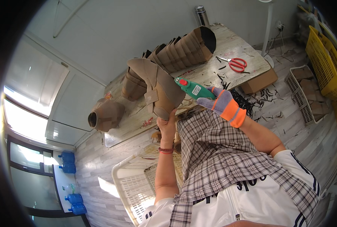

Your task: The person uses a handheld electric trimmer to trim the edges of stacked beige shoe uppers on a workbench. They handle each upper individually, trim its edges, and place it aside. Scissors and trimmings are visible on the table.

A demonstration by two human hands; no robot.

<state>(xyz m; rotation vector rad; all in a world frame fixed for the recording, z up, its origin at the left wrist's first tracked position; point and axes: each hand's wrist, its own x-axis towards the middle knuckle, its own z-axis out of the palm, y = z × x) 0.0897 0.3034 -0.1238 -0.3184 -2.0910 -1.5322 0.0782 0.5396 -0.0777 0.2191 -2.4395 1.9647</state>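
Note:
My left hand (167, 124), bare, grips the lower end of a brown boot upper (154, 85) with a strap across it, held up over the table. In my right hand (222, 103), in a grey and orange glove, is a green handheld electric trimmer (195, 89) with a red button. The tool's head is at the right edge of the upper; its blade cannot be made out. Behind the upper, a long row of nested brown uppers (182, 51) lies on the table. Another brown upper (107, 115) stands at the table's left end.
Red-handled scissors (237, 64) and black scraps (223, 82) lie on the worn table (250, 51). A steel flask (202, 16) stands at the wall. A white plastic basket (123, 176) is below left; a crate of brown pieces (307, 93) and a yellow crate (324, 62) are at right.

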